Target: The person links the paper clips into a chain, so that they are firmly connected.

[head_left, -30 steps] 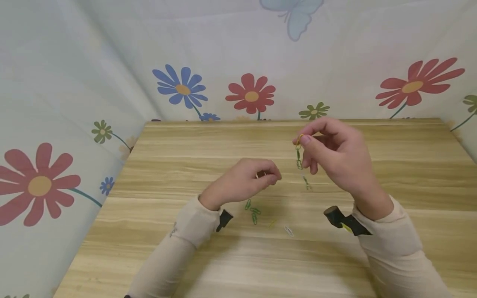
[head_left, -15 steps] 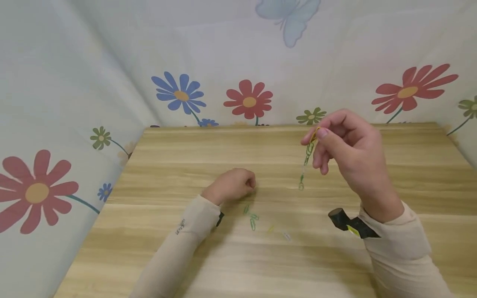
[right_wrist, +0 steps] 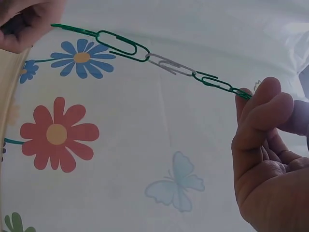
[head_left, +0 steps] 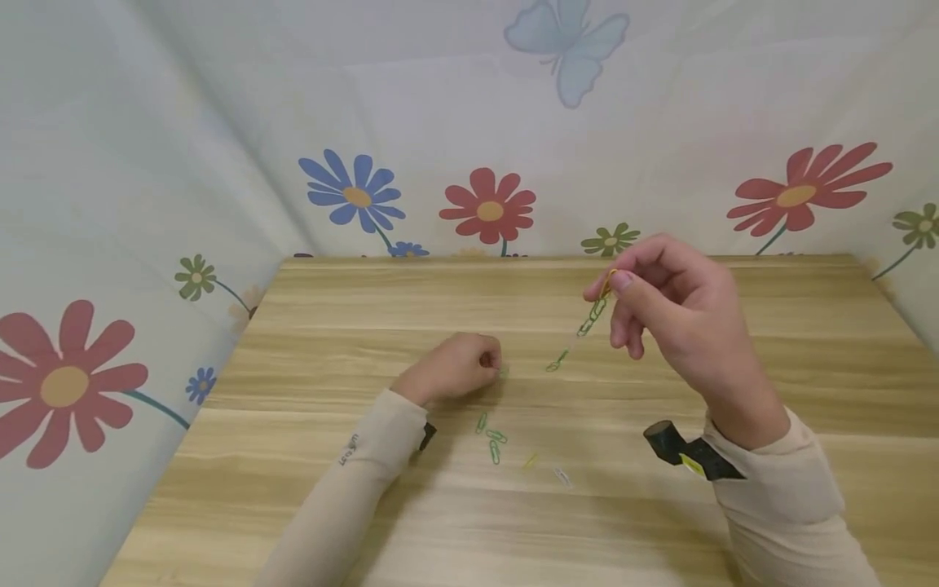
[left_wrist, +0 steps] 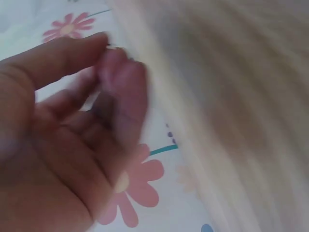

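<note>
My right hand (head_left: 682, 326) pinches the yellow paper clip (head_left: 606, 284) at the top of a paper clip chain (head_left: 591, 316). In the head view the chain slants down and left from the fingertips, above the table. Green links (right_wrist: 123, 46) and a white link (right_wrist: 169, 64) show in the right wrist view, its far end overlapping my left hand there. My left hand (head_left: 455, 367) is low over the table, thumb and forefinger curled together. A small pale green paper clip (head_left: 503, 371) shows at its fingertips. The left wrist view is blurred.
Three green paper clips (head_left: 495, 451) lie near the middle of the wooden table (head_left: 308, 522). A yellow paper clip (head_left: 531, 461) and a white paper clip (head_left: 562, 477) lie to their right. A flowered cloth (head_left: 411, 81) hangs behind the table.
My left hand has moved left and away from the chain, its fingers curling further. My right hand shifted right, then slightly back left and down. The chain now slants left instead of hanging nearly straight.
</note>
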Demonstrator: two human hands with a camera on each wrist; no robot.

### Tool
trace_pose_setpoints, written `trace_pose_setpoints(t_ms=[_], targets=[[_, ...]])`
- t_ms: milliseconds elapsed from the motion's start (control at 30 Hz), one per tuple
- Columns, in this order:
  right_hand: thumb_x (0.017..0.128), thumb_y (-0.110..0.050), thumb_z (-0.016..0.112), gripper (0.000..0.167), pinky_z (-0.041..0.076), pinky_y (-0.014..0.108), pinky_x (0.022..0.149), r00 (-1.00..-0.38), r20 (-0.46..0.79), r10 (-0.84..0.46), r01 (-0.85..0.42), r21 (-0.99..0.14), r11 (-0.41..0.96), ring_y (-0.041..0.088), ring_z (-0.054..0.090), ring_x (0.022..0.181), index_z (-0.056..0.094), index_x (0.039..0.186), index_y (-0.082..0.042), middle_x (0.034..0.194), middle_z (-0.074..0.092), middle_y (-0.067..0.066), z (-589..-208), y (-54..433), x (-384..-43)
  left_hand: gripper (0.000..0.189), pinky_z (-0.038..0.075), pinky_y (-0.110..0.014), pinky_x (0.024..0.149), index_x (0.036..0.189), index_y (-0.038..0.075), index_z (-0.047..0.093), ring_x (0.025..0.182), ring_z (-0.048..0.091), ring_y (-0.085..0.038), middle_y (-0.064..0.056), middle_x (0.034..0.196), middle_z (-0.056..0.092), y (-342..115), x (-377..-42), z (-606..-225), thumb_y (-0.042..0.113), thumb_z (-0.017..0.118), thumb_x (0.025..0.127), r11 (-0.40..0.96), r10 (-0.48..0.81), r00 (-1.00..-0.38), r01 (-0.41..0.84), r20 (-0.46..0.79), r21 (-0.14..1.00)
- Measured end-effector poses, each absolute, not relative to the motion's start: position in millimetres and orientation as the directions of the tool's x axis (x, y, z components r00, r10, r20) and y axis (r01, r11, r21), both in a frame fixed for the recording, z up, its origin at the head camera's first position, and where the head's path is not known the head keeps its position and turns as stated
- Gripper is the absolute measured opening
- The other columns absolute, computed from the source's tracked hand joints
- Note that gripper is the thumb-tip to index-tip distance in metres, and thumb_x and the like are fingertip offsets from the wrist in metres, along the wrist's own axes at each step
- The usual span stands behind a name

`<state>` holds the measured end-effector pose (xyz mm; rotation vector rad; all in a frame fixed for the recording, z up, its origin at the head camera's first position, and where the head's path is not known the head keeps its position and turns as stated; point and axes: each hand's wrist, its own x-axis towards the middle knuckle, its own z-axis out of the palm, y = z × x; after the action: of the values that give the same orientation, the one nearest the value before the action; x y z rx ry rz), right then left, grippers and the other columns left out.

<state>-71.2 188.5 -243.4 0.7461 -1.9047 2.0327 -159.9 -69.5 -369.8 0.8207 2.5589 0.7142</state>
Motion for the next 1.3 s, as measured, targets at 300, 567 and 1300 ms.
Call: trace_pose_setpoints(t_ms=[300, 567, 1300], targets=[[0.099, 0.007, 0.056, 0.007, 0.034, 0.028, 0.036, -0.860, 0.477, -0.182, -0.485, -0.874, 0.003, 0.018, 0.046, 0.045, 0.061, 0.103, 0.008, 0.078, 0.061, 0.016, -250.5, 183.2, -73.3, 0.005, 0.052, -0.032, 0.068, 0.092, 0.015, 0.067, 0.079, 0.059, -0.016, 0.003, 0.085, 0.064, -73.2, -153.3, -339.9, 0.014, 0.070, 0.096, 0.449, 0.624, -0.778, 0.431, 0.071, 0.783], [0.102, 0.007, 0.049, 0.006, 0.031, 0.029, 0.036, -0.862, 0.439, -0.253, -0.461, -0.887, 0.031, 0.016, 0.036, 0.041, 0.054, 0.106, 0.008, 0.067, 0.050, 0.010, -259.4, 171.4, -77.8, 0.003, 0.056, -0.035, 0.068, 0.100, 0.010, 0.069, 0.076, 0.063, -0.018, -0.002, 0.088, 0.066, -73.7, -136.0, -311.4, 0.010, 0.067, 0.098, 0.287, 0.567, -0.797, 0.427, 0.207, 0.858], [0.104, 0.007, 0.044, 0.009, 0.027, 0.033, 0.034, -0.783, 0.384, -0.489, -0.384, -0.917, -0.105, 0.019, 0.039, 0.043, 0.040, 0.103, -0.001, 0.063, 0.046, 0.012, -260.5, 153.8, -70.0, 0.012, 0.059, -0.030, 0.071, 0.100, -0.001, 0.069, 0.079, 0.065, -0.013, -0.006, 0.093, 0.070, -62.5, -99.1, -272.2, -0.007, 0.069, 0.090, 0.064, 0.510, -0.616, 0.723, 0.600, 0.688]])
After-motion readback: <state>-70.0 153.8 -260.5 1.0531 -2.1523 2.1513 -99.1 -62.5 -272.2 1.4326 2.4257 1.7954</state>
